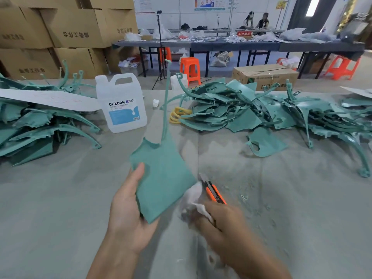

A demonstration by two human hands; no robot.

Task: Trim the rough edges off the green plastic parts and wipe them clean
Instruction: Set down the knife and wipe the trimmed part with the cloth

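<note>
My left hand (128,208) grips a green plastic part (161,174) by its lower left edge, thumb on its face. The part stands upright over the table, and its thin curved arm rises toward the far side. My right hand (221,224) holds an orange utility knife (214,192) and a white cloth (192,200) together. The knife's blade end points up beside the part's lower right edge, and the cloth touches that edge.
Piles of green parts lie at the left (40,121) and at the right (271,111). One loose green part (265,143) lies alone. A white DEXCON jug (121,103) stands behind. A yellow coiled cord (178,115) lies by the right pile. The grey table cover (281,208) is dusty.
</note>
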